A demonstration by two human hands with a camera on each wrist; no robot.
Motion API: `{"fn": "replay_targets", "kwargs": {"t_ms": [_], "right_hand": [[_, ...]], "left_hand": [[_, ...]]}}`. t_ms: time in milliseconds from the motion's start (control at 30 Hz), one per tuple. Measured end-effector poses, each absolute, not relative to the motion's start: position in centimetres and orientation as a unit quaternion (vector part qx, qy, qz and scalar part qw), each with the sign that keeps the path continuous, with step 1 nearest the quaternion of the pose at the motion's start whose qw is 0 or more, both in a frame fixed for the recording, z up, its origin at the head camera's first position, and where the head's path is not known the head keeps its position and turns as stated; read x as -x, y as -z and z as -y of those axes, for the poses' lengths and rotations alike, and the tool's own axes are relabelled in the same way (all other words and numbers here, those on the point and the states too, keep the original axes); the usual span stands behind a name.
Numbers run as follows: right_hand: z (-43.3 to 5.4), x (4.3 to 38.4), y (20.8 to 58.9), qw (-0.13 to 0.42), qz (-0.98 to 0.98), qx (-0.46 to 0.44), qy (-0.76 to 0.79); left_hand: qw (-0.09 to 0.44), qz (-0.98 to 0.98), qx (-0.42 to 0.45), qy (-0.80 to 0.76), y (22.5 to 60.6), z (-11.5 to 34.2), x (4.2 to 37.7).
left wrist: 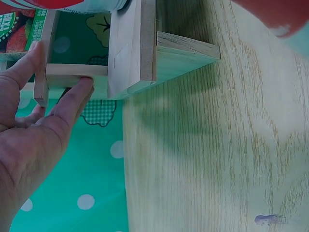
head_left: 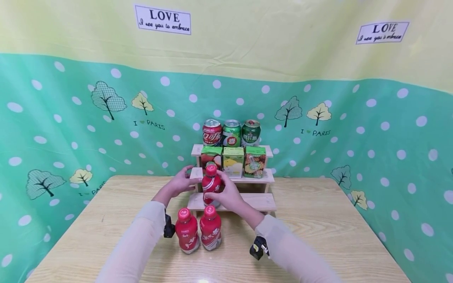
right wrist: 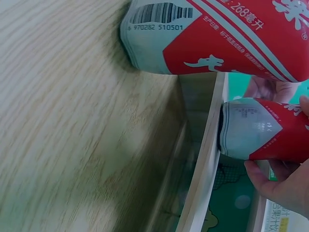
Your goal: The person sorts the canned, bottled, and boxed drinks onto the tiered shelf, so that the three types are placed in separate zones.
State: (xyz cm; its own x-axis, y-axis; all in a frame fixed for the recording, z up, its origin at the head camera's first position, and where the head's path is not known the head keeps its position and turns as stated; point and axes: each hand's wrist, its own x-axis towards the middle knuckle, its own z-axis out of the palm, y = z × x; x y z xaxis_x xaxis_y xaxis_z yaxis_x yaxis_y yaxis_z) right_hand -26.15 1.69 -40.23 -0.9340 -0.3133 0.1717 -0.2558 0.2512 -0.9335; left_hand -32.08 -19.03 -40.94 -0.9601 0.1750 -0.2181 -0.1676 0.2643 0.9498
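Note:
A red drink bottle (head_left: 210, 182) stands upright at the left of the bottom step of a wooden three-step rack (head_left: 256, 201). My right hand (head_left: 230, 195) grips it, thumb in front and fingers at its far side; in the right wrist view its pale base (right wrist: 241, 128) meets the board. At the rack's left end my left hand (head_left: 180, 182) holds the middle board, with digits above and below it in the left wrist view. Two more red bottles, a left one (head_left: 187, 232) and a right one (head_left: 210, 230), stand on the table before the rack.
On the top step are a red can (head_left: 212, 133), a light green can (head_left: 231, 134) and a dark green can (head_left: 251, 134). Below them stand a red-and-green carton (head_left: 209, 155), a yellow carton (head_left: 233, 163) and a brown-and-green carton (head_left: 255, 163). A patterned curtain (head_left: 226, 94) hangs behind the table (head_left: 318, 224).

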Motion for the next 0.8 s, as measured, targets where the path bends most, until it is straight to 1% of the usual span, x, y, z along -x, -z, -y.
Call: {"fn": "replay_targets", "kwargs": {"t_ms": [300,800], "right_hand": [[-1.05,26.64,40.36,0.022,-0.793,0.171,0.584],[-0.81,26.98,40.7,0.032,-0.787,0.186,0.588]], "left_hand": [[0.147,-0.785,0.001,-0.601,40.93,19.14,32.18],[0.151,-0.782,-0.002,-0.605,40.82,19.19,32.07]]}}
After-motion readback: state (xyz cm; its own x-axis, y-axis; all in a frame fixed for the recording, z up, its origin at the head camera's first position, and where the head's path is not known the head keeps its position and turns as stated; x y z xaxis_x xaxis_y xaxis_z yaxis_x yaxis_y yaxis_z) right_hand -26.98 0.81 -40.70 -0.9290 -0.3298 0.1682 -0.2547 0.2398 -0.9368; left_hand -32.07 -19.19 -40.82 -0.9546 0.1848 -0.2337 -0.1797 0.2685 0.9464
